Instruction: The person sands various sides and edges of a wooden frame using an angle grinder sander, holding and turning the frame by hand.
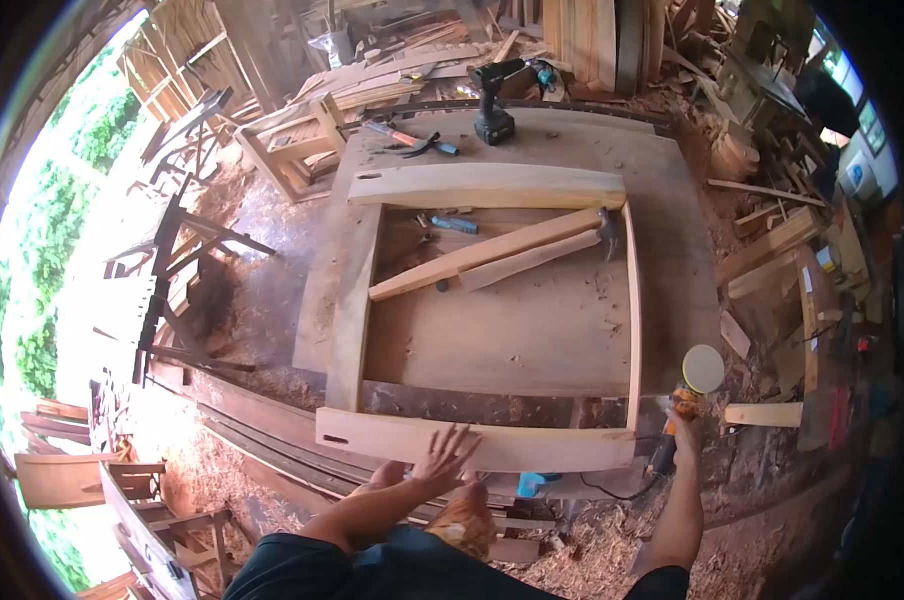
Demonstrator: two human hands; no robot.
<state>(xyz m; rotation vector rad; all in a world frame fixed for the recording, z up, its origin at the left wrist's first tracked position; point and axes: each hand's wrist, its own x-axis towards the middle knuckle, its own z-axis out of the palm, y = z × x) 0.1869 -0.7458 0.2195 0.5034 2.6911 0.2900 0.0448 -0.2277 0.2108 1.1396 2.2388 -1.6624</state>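
A rectangular wooden frame (552,449) lies flat on a large board on the workbench. My left hand (445,458) rests on its near rail, fingers spread and holding nothing. To the right of the frame, my right hand (684,432) is wrapped round an orange and black angle grinder (686,402). The grinder carries a round, pale disc (703,369) that faces up, apart from the wood. A black cord trails from the tool toward the bench's near edge. Inside the frame, a loose wooden bar (492,252) lies slanting, with a hammer (609,235) at its right end.
A cordless drill (494,105) stands on the board's far side. Left of it lies a claw hammer (412,143) with an orange handle. A blue-handled tool (454,224) sits inside the frame. Wood shavings (592,550) and lumber offcuts surround the bench. A wooden stool-like frame (290,150) stands back left.
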